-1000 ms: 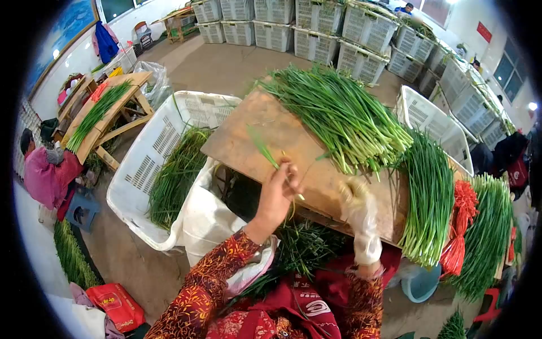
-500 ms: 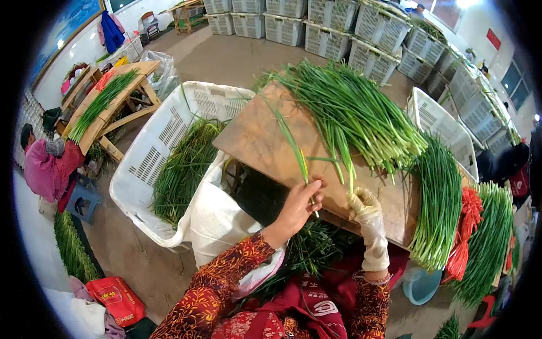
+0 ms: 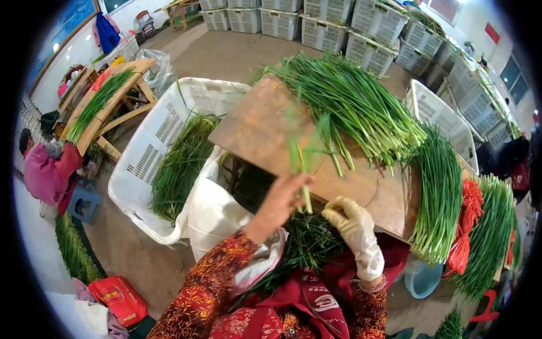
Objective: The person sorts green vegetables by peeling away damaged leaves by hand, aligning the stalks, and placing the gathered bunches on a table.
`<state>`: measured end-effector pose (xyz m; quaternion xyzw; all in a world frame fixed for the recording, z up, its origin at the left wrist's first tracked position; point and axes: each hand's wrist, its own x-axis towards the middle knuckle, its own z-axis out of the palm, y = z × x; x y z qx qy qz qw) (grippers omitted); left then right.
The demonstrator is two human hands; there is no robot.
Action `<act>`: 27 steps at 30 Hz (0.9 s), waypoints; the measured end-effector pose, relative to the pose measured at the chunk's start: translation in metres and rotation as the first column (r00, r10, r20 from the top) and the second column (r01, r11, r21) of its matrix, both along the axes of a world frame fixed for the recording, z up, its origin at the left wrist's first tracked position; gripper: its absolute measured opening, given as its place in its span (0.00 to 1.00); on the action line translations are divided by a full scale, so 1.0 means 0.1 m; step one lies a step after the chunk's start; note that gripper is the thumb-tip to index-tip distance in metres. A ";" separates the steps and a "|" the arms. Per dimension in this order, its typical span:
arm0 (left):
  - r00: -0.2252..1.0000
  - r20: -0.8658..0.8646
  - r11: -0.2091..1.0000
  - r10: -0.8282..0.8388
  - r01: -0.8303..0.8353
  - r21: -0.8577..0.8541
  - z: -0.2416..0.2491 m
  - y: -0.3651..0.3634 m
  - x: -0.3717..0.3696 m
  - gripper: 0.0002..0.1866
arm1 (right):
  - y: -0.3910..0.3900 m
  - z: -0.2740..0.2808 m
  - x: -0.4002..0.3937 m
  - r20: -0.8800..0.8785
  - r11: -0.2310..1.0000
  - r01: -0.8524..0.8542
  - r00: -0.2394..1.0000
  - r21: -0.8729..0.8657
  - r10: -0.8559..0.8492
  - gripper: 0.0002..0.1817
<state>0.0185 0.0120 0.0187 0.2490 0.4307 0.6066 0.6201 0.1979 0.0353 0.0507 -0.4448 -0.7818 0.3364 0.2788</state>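
Observation:
My bare left hand (image 3: pixel 282 203) is closed around a few chive stalks (image 3: pixel 300 158), held upright over the board's near edge. Their leaves are smeared by motion, and their pale ends stick out below my fingers. Close to those ends, my right hand (image 3: pixel 354 229) in a pale glove has its thumb and fingers curled together; what they hold, if anything, is hidden. A big pile of chives (image 3: pixel 350 107) lies on the wooden board (image 3: pixel 248 130), with a few loose stalks at its left side. Dark green leaf scraps (image 3: pixel 316 240) lie below my hands.
A white crate (image 3: pixel 130 181) with leaves stands left, beside a white sack (image 3: pixel 214 195). Chive bundles (image 3: pixel 437 198) and red ties (image 3: pixel 466 226) hang at the board's right. Another person (image 3: pixel 51 169) sits far left. Stacked crates (image 3: pixel 322 34) line the back.
My left hand has moved slightly left and down, now with more stalks in it. The right hand has drawn back from the stalk on the board, down and left toward my left hand.

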 end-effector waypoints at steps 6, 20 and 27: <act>0.838 -0.112 0.795 0.535 -0.453 0.405 0.43 -0.06 -0.50 0.08 | 0.67 -0.18 -0.10 0.230 0.915 0.130 0.945 0.381 -0.231 0.11; 0.982 0.183 0.999 -0.051 0.046 0.029 -0.18 0.06 0.01 0.10 | 0.45 -0.04 -0.27 0.058 0.986 0.124 0.990 0.115 -0.131 0.15; 0.997 0.070 0.999 -0.027 0.028 -0.023 -0.21 -0.03 0.13 0.12 | 0.33 -0.16 -0.47 -0.455 0.870 -0.054 0.867 -0.490 -0.203 0.09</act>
